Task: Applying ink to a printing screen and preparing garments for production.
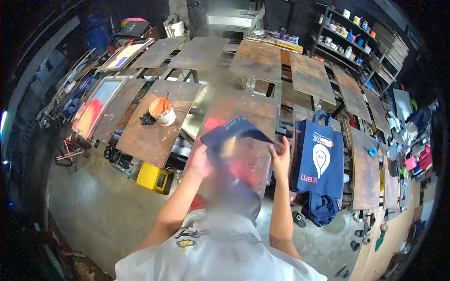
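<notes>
- Navy cloth (pixel 241 127): one piece with pale lettering near its upper edge, raised between the two hands above the red-marked board; its middle is blurred to us.
- Left hand (pixel 200 161): closed about the cloth's left edge, as far as we see; we find the fingers partly hidden.
- Right hand (pixel 280 157): raised, fingers bent, thumb by the cloth's pointed right end; we cannot tell whether it grips.
- Red-marked board (pixel 255 171): brown, pink and red stains, beneath the cloth.
- Navy bags (pixel 307 154): a stack right of the right hand, the top one printed in white and pink.
- Crumpled navy fabric (pixel 323 209): one heap, at the stack's near end.
- White bucket (pixel 166 118): orange inside, an implement standing in it, on the board (pixel 145 142) to our left.
- Yellow crate (pixel 151 178): one, on the floor by that board's near end.
- Framed screen (pixel 96 110): red and yellow patches, at far left.
- Dark slipper (pixel 298 218): one, on the floor near the crumpled fabric.
</notes>
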A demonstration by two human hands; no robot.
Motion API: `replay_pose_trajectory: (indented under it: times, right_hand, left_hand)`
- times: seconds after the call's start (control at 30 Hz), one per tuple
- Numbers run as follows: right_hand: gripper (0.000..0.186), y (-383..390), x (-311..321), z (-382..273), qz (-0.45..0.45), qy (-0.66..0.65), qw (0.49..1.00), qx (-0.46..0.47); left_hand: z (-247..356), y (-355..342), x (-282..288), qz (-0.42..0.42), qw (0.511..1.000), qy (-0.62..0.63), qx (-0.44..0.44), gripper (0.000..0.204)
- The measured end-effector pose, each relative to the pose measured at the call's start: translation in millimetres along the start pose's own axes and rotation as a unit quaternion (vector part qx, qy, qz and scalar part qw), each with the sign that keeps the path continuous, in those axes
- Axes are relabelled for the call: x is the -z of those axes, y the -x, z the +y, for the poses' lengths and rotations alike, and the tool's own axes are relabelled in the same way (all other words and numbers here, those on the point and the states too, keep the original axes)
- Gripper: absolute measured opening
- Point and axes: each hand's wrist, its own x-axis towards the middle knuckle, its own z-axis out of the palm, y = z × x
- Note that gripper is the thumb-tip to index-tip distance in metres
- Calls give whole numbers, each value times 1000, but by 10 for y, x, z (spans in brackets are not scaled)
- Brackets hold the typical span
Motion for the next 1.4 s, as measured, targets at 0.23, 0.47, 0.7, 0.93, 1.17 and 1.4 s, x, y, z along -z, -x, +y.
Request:
replay_pose_trajectory:
  times: [0.23, 0.47, 0.7, 0.93, 1.17, 1.4]
  right_hand:
    - [76, 103, -530, 227, -263, -169, 934, -171]
    - [12, 321, -1057, -37, -300, -272, 907, -116]
    - [20, 691, -1329, -302, -271, -198, 927, -167]
    - [18, 1274, -2258, -832, -309, -189, 924, -125]
    - [18, 2011, -3574, -1518, -390, -199, 894, -90]
    - [17, 2717, -4853, -1513, -497, -168, 851, -25]
  left_hand:
    - [-16, 263, 241, 66, 997, 33, -36, 50]
    - [347, 745, 426, 74, 990, 109, -44, 50]
    - [880, 1377, 950, 171, 981, 82, -31, 54]
    - [1652, 2289, 1314, 133, 985, 41, -99, 57]
    - [2509, 3448, 1756, 206, 955, -4, -214, 58]
    - [3013, 4772, 2248, 314, 896, -48, -312, 46]
